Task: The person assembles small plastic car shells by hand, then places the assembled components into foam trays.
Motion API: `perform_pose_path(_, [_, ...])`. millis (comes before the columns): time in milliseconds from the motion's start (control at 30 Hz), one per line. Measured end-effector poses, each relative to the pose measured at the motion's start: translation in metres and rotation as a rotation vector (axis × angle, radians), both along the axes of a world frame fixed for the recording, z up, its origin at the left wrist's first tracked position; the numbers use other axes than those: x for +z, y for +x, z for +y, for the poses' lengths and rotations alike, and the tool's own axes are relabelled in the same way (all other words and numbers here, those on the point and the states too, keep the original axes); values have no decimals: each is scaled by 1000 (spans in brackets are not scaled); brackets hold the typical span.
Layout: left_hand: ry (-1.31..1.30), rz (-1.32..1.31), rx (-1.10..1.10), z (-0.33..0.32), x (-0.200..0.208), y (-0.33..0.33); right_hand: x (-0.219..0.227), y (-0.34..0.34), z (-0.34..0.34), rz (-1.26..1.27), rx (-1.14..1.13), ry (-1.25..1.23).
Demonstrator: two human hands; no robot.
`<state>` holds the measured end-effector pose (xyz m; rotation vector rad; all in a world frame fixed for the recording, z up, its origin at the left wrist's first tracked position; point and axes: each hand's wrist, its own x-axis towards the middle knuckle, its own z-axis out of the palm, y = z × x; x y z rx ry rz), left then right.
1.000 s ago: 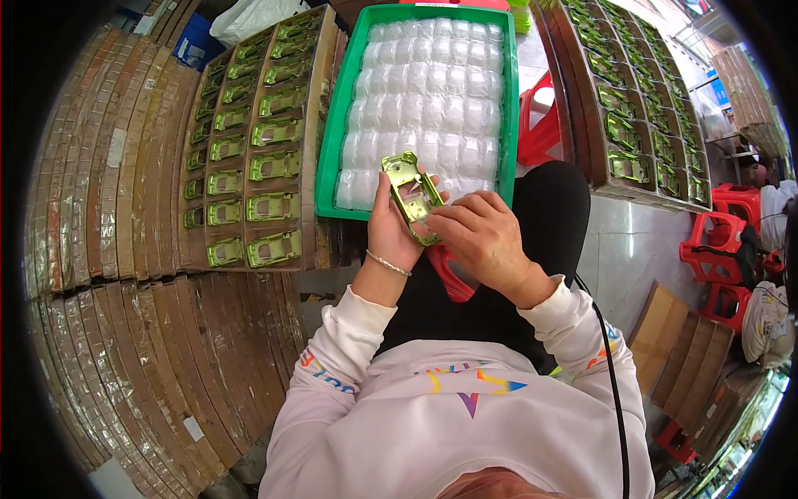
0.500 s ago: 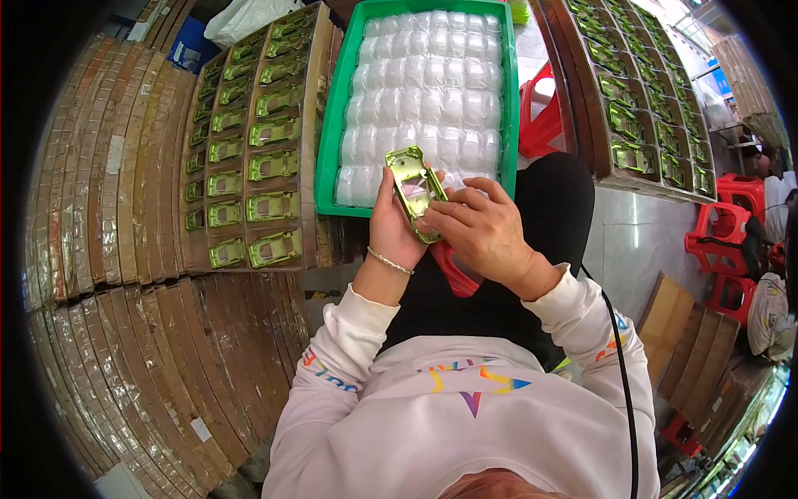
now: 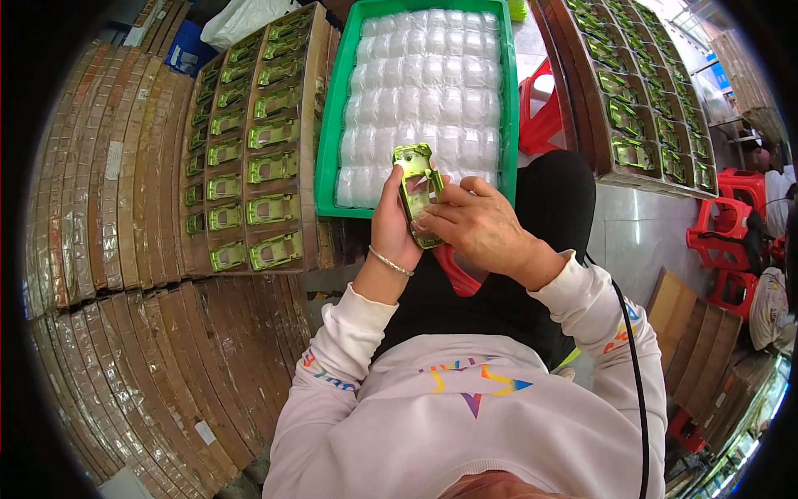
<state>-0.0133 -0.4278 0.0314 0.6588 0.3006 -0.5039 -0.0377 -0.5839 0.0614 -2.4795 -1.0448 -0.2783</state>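
Note:
A shiny green toy car body (image 3: 411,155), hollow side showing, is held upright over my lap at the near edge of a green tray. My left hand (image 3: 392,231) is closed around its left side, thumb along the edge. From the right, my right hand (image 3: 490,231) reaches over it with bent fingers, thumb and fingertips pressed against its right side and middle. Whether a small part is pinched under those fingertips is hidden. Beyond the hands, the green tray (image 3: 330,141) holds rows of clear, rounded plastic pieces.
A divided cardboard box (image 3: 309,179) with green car bodies stands left of the tray; another such box (image 3: 657,185) is at the right. Stacked cardboard trays (image 3: 125,183) fill the far left. Red stools (image 3: 716,237) stand to the right. A black cable (image 3: 636,358) runs past my right arm.
The car body has turned more upright and shifted slightly right in my left hand. My right fingers have moved a little along its right side.

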Motion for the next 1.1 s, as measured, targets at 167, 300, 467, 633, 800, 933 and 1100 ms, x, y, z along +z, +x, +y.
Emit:
perform_pose_path(167, [-5,3,45,0,5,4,3,8,2,-1,59,-65])
perform_pose_path(300, [-24,19,59,3,-1,7,11,16,6,61,68,-112])
perform_pose_path(467, [-91,-4,13,6,-12,7,21,22,6,134,101,-158])
perform_pose_path(633, [-55,-24,14,5,-17,11,22,17,6,109,88,-167])
perform_pose_path(800, [-1,-10,78,3,-22,10,-1,9,18,85,24,-190])
perform_pose_path(933, [33,-5,47,11,-15,13,-4,9,20,50,-24,-143])
perform_pose_path(1100, [394,-172,-24,23,5,17,5,12,5,55,-3,159])
